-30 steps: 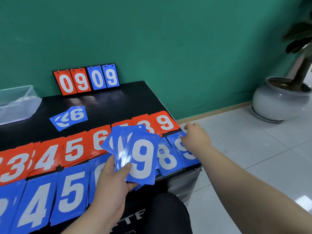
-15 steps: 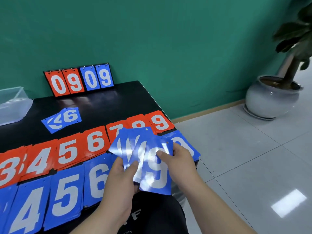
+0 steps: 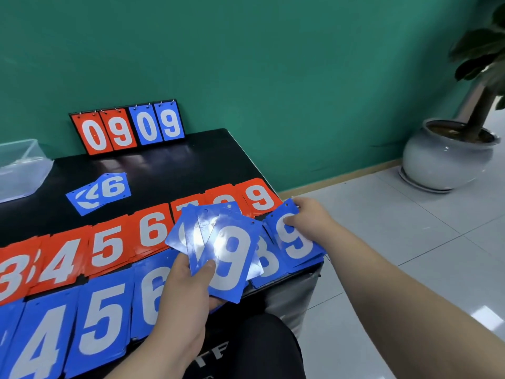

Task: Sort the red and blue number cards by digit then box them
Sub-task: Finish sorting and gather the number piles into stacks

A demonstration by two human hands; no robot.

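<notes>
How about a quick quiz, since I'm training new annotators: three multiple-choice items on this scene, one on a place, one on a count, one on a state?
1. Where is the right hand?
A. Raised in the air.
B. At the blue 9 pile, at the right end of the table.
C. In the lap.

2. How many digits does the scoreboard show?
A. Two.
B. Four.
C. Six.

3. What is the left hand doing?
A. Lying flat, empty.
B. Pointing.
C. Gripping a fan of blue cards.

Answers: 1 B, its fingers pinch that pile's top edge; 2 B, it reads 0 9 0 9; 3 C, thumb and fingers clamp the fan.
</notes>
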